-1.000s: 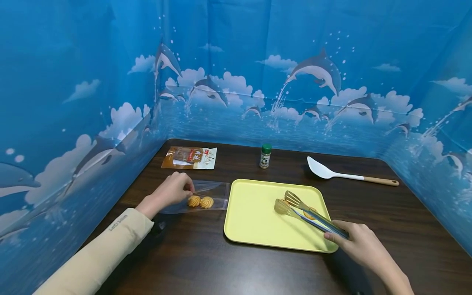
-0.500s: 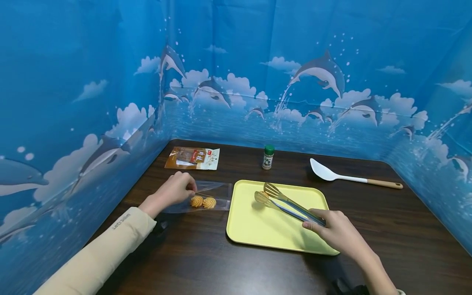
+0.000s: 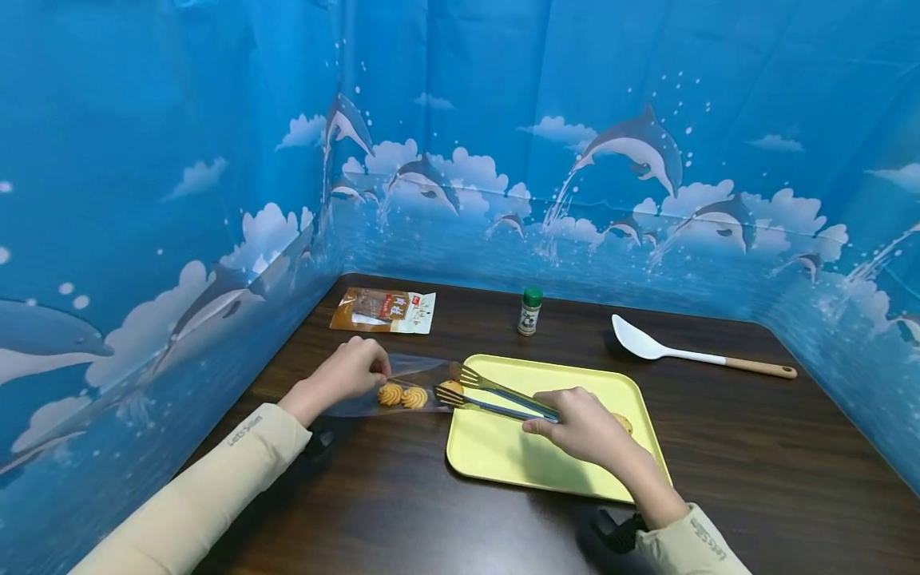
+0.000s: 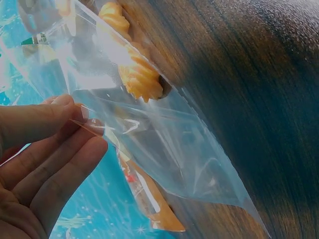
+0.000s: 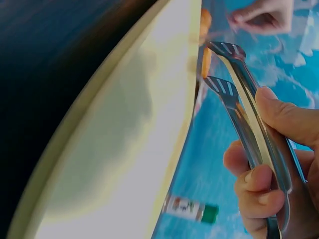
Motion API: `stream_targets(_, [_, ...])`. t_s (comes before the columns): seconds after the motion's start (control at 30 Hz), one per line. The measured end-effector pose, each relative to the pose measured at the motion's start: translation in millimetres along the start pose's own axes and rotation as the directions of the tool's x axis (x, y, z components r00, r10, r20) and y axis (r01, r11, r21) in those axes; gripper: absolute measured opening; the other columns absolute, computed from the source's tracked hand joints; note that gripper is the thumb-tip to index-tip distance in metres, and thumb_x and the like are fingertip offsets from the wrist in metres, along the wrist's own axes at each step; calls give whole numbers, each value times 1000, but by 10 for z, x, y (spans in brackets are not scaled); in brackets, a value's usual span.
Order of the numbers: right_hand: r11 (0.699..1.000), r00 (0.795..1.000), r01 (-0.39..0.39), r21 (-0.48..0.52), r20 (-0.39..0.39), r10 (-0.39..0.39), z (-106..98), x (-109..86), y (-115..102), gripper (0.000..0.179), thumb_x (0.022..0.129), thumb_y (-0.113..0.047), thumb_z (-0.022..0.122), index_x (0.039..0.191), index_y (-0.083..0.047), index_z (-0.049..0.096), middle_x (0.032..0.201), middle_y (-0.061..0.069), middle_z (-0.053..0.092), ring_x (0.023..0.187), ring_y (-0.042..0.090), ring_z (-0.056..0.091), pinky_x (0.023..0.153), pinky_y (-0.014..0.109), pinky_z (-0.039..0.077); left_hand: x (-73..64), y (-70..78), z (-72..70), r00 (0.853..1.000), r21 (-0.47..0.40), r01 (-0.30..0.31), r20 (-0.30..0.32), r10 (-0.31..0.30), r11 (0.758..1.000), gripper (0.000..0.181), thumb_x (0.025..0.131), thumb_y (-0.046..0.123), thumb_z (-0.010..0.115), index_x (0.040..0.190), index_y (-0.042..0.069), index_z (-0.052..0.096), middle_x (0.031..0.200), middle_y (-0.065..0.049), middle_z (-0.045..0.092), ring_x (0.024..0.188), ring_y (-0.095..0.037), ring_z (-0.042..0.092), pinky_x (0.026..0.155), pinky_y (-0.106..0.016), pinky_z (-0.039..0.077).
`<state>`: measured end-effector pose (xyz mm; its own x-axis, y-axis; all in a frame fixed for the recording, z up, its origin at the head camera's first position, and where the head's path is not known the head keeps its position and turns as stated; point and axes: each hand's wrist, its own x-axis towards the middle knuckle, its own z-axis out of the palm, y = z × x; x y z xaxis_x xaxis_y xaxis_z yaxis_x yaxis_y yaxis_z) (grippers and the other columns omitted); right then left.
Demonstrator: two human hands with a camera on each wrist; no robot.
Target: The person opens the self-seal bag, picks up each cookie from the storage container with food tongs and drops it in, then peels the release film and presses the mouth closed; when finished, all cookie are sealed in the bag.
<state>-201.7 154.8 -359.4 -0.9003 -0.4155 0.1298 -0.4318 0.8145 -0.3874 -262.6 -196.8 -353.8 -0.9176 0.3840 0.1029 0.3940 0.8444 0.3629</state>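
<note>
Gripping slotted metal tongs (image 3: 528,403), my right hand (image 3: 582,427) held a round golden cookie (image 3: 452,386) at the yellow rectangular tray (image 3: 496,447)'s left edge; left of it, my left hand (image 3: 352,370) pinched a clear plastic bag (image 4: 184,154).

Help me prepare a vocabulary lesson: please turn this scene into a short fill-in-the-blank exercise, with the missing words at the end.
1. The right hand holds a pair of ____ with slotted tips.
2. The left hand pinches the clear plastic ____.
3. The tray is ____ in colour.
4. The small bottle has a cap coloured ____.

Missing words: tongs; bag; yellow; green.
</note>
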Motion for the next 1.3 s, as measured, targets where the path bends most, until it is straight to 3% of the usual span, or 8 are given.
stream_targets(0.2, [1000,998,28,9,56,-29,130,201,-150,37,86,-28,75,112,-2,72,101,9,74,81,16,68,76,39,53,11,-1,43,1000,-8,-3,1,3,1000,9,87,1,69,82,6,74,77,-3,67,63,-12,57,61,-32,50])
stream_targets(0.43, [996,994,76,47,70,-79,215,345,-274,38,87,-27,75,113,0,71,104,14,74,82,18,69,75,38,53,-4,8,47,1000,-1,-4,9,4,1000,8,87,0,69,82,5,74,77,-3,68,64,-12,58,61,-32,50])
stream_targets(0.6, [993,990,115,27,81,-116,216,455,-364,34,87,-29,74,108,-2,72,78,4,70,57,8,47,58,29,40,-3,-14,31,1000,-2,-11,4,11,1000,8,87,-1,69,84,4,74,78,-5,68,64,-12,59,60,-31,50])
stream_targets(0.7, [995,991,96,35,93,-99,214,453,-356,30,87,-29,74,104,-5,73,70,1,64,55,8,43,56,28,36,3,-16,29,1000,-8,-8,4,8,1000,8,87,-1,69,83,3,74,77,-5,68,63,-12,59,59,-31,50])
stream_targets(0.87, [997,994,27,72,100,-34,164,326,-249,37,87,-29,74,112,-2,71,89,6,73,71,14,63,68,35,50,10,-20,29,1000,-9,6,5,-6,1000,8,87,0,68,84,4,74,77,-4,68,63,-12,59,60,-31,51])
stream_targets(1.07, [997,998,2,74,57,-6,-9,65,-42,36,87,-31,74,112,-5,71,86,-2,71,67,8,58,65,32,48,-5,-16,33,1000,-15,6,-3,-6,1000,6,87,3,71,84,4,75,76,-3,68,62,-11,58,59,-30,49])
stream_targets(1.2, [998,1000,-30,53,9,30,-172,-174,115,44,87,-35,73,118,-3,69,101,4,73,75,5,58,70,32,49,-3,-16,50,1000,-18,5,-10,-5,1000,5,87,4,71,83,5,75,76,-3,68,62,-11,57,59,-30,48])
stream_targets(1.3, [997,998,-67,49,-11,67,-297,-347,234,48,88,-38,72,120,-3,68,95,2,72,70,6,55,67,32,47,13,0,60,1000,-18,2,-12,-2,1000,5,86,4,72,83,5,76,77,-3,69,63,-11,58,61,-31,49])
